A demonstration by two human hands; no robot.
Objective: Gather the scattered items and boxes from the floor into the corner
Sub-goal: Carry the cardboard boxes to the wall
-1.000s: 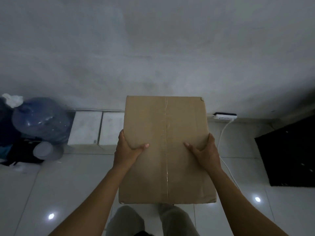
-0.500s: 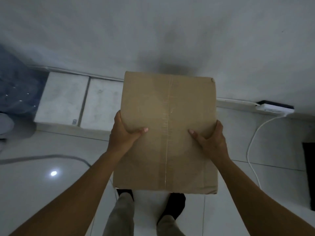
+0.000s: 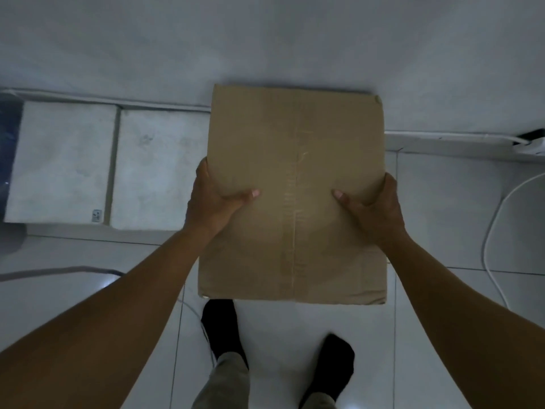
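A brown taped cardboard box (image 3: pixel 295 160) fills the middle of the view, held between both hands close to the grey wall. My left hand (image 3: pixel 211 202) grips its left side with the thumb on top. My right hand (image 3: pixel 374 206) grips the right side the same way. The box's far edge lies near the base of the wall. Whether its bottom touches the floor is hidden.
Two white flat boxes (image 3: pixel 88 163) lie side by side against the wall to the left of the box. A white power strip (image 3: pixel 530 146) and white cable (image 3: pixel 495 231) are at the right. A grey cable (image 3: pixel 59 271) crosses the tiles at left. My feet (image 3: pixel 221 332) stand below.
I have stepped closer to the wall and lowered the box toward the floor beside the white boxes. The water jug and dark mat have slid out of view.
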